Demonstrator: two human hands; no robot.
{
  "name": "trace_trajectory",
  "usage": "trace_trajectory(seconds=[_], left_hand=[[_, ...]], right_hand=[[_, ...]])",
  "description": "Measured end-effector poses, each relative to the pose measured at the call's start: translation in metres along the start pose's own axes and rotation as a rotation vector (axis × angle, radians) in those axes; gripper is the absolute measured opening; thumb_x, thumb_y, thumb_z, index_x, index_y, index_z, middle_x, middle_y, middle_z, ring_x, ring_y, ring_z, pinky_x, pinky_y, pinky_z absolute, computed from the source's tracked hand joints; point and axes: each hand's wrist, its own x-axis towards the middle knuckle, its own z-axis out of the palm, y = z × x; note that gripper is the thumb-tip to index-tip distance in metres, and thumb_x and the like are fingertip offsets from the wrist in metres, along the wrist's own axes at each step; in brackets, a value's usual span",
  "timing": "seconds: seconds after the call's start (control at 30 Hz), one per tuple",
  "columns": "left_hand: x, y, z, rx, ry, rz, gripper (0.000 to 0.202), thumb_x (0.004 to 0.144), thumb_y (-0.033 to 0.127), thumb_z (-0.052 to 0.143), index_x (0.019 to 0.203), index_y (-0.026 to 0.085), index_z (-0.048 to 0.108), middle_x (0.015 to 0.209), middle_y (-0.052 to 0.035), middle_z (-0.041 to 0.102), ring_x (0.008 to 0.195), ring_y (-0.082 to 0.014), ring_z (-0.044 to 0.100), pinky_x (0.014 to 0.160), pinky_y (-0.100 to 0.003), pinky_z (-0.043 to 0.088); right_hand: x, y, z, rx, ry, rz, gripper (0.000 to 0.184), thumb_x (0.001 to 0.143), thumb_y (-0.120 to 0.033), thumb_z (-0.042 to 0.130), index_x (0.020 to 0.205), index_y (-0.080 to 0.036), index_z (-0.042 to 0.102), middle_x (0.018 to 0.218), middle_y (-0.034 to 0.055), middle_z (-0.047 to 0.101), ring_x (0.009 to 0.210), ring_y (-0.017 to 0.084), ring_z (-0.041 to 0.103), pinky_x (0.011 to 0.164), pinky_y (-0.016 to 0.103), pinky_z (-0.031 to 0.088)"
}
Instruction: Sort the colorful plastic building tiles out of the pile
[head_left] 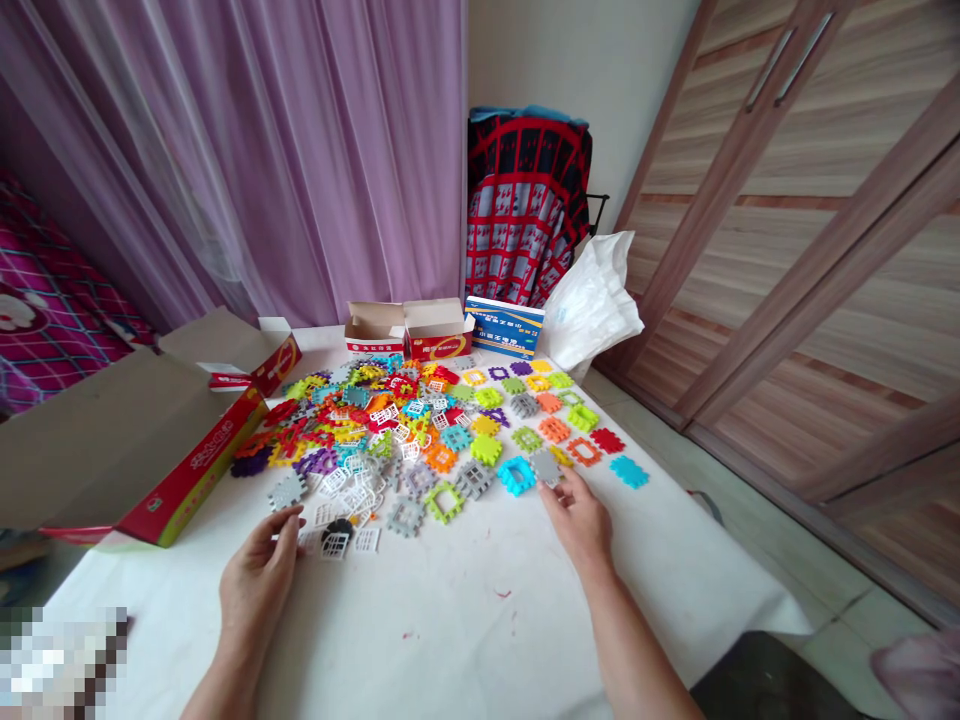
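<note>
My right hand pinches a grey square interlocking tile with notched edges, just right of a bright blue tile. My left hand rests at the near left side of the pile, its fingers loosely bent and holding nothing that I can see. Just beyond its fingertips lies another grey tile; whether they touch is unclear. White window-frame pieces and a round black piece lie to its right. A lime green tile and a grey window tile sit between my hands.
A heap of colourful interlocking pieces covers the table's left middle, with separate tiles such as a red one spread rightward. Open red boxes stand left, smaller cartons and a blue box behind. A white bag is at back right.
</note>
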Motion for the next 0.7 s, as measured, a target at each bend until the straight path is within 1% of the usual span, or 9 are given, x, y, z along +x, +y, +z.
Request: trace_trajectory(seconds=[0.17, 0.3, 0.37, 0.43, 0.5, 0.6, 0.63, 0.7], left_hand=[[0.001, 0.0, 0.001, 0.011, -0.003, -0.006, 0.053, 0.067, 0.062, 0.052, 0.1, 0.025, 0.07, 0.089, -0.004, 0.077, 0.069, -0.0214, 0.069, 0.071, -0.033, 0.052], [0.001, -0.001, 0.001, 0.021, -0.013, -0.004, 0.052, 0.068, 0.063, 0.052, 0.101, 0.026, 0.069, 0.089, -0.0025, 0.077, 0.067, -0.0205, 0.068, 0.07, -0.032, 0.051], [0.002, -0.001, 0.001, 0.027, -0.018, -0.01, 0.053, 0.067, 0.063, 0.051, 0.101, 0.027, 0.069, 0.09, -0.0021, 0.077, 0.068, -0.0206, 0.069, 0.071, -0.032, 0.051], [0.001, 0.001, 0.0, 0.027, -0.018, -0.026, 0.054, 0.066, 0.064, 0.051, 0.101, 0.027, 0.069, 0.09, -0.002, 0.077, 0.07, -0.0214, 0.069, 0.073, -0.033, 0.051], [0.001, 0.004, -0.002, 0.024, -0.008, -0.052, 0.055, 0.064, 0.064, 0.051, 0.1, 0.027, 0.069, 0.088, -0.0017, 0.077, 0.073, -0.0228, 0.07, 0.076, -0.034, 0.052], [0.0, 0.006, -0.004, 0.021, 0.001, -0.092, 0.056, 0.062, 0.065, 0.052, 0.099, 0.028, 0.07, 0.082, -0.0008, 0.076, 0.076, -0.0247, 0.071, 0.075, -0.035, 0.053], [0.0, 0.004, -0.005, 0.017, -0.004, -0.1, 0.056, 0.062, 0.066, 0.053, 0.099, 0.028, 0.07, 0.079, -0.0004, 0.076, 0.075, -0.0251, 0.071, 0.074, -0.035, 0.053], [0.003, -0.005, -0.004, -0.001, 0.01, -0.094, 0.054, 0.063, 0.067, 0.054, 0.097, 0.028, 0.071, 0.076, 0.0, 0.075, 0.074, -0.0251, 0.071, 0.069, -0.034, 0.054]], right_hand=[[0.001, -0.002, -0.001, -0.024, -0.012, 0.004, 0.063, 0.07, -0.06, 0.055, 0.115, -0.019, 0.068, 0.079, 0.0033, 0.074, 0.069, 0.021, 0.064, 0.064, 0.031, 0.043], [-0.001, -0.002, 0.0, -0.034, -0.026, 0.012, 0.066, 0.071, -0.059, 0.055, 0.12, -0.017, 0.066, 0.077, 0.0026, 0.073, 0.069, 0.021, 0.064, 0.065, 0.032, 0.043], [-0.003, -0.002, 0.0, -0.042, -0.018, 0.008, 0.064, 0.071, -0.058, 0.056, 0.119, -0.017, 0.066, 0.076, 0.0021, 0.072, 0.068, 0.021, 0.064, 0.065, 0.032, 0.044], [-0.004, -0.004, 0.0, -0.049, -0.004, -0.026, 0.06, 0.073, -0.057, 0.055, 0.117, -0.018, 0.066, 0.077, 0.0022, 0.072, 0.066, 0.02, 0.063, 0.065, 0.031, 0.045], [0.0, -0.009, -0.002, -0.07, 0.024, -0.117, 0.055, 0.075, -0.055, 0.056, 0.115, -0.018, 0.067, 0.084, 0.0038, 0.072, 0.068, 0.019, 0.063, 0.066, 0.031, 0.046], [0.023, -0.028, -0.005, -0.151, 0.073, -0.306, 0.049, 0.078, -0.053, 0.058, 0.114, -0.02, 0.068, 0.105, 0.0087, 0.07, 0.084, 0.021, 0.064, 0.073, 0.032, 0.048], [0.036, -0.038, -0.004, -0.187, 0.072, -0.35, 0.048, 0.078, -0.052, 0.06, 0.113, -0.021, 0.069, 0.111, 0.0097, 0.069, 0.09, 0.022, 0.064, 0.076, 0.032, 0.049], [0.068, -0.062, 0.003, -0.26, 0.037, -0.39, 0.045, 0.079, -0.051, 0.062, 0.113, -0.022, 0.069, 0.117, 0.0102, 0.066, 0.101, 0.024, 0.063, 0.082, 0.032, 0.048]])
